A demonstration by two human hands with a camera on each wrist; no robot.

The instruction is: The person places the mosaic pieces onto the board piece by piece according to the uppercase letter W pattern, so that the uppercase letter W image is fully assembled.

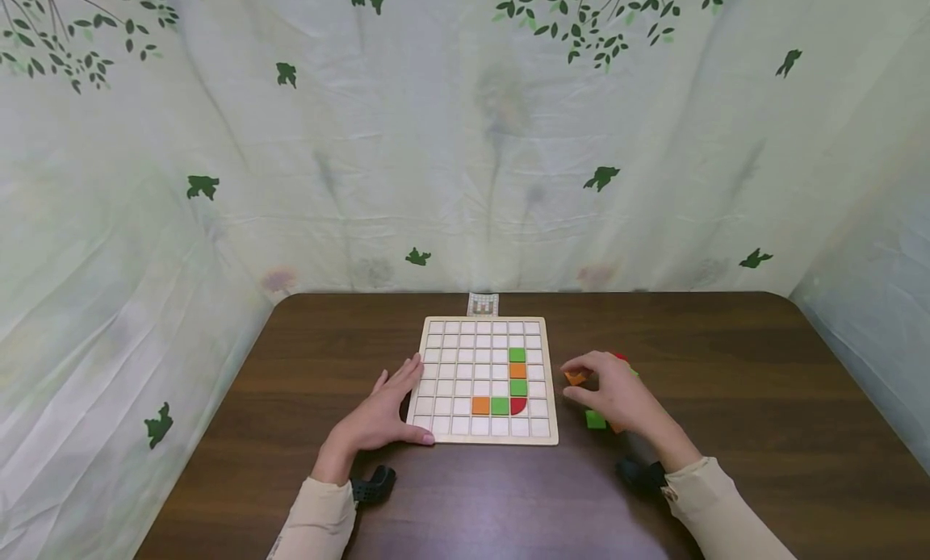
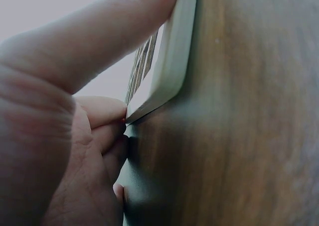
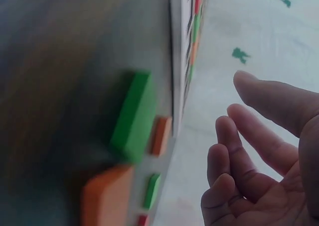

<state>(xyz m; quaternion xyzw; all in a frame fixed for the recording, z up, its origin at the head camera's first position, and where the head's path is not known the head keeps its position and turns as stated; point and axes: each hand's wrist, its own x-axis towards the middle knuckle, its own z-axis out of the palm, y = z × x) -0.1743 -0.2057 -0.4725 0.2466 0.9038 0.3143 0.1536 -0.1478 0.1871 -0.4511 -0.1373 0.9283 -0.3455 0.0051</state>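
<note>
A pale wooden grid board [image 1: 443,440] lies on the table with several orange and green squares and one red rounded piece [image 1: 518,406] set in an L shape. My left hand [image 1: 381,415] rests spread along the board's left side, its thumb at the near corner, its fingertips touching the edge. To the right of the board my right hand [image 1: 613,389] hovers over loose pieces, thumb and forefinger apart with nothing between them. An orange piece [image 1: 576,378] shows below its fingers. A green block [image 3: 133,116] and an orange block [image 3: 107,196] lie nearby; the hand partly hides this group.
A small printed card [image 1: 483,304] lies behind the board at the far edge of the brown table [image 1: 726,399]. A pale leaf-patterned curtain [image 1: 465,181] hangs behind the table and at both sides. Dark bands sit on both wrists.
</note>
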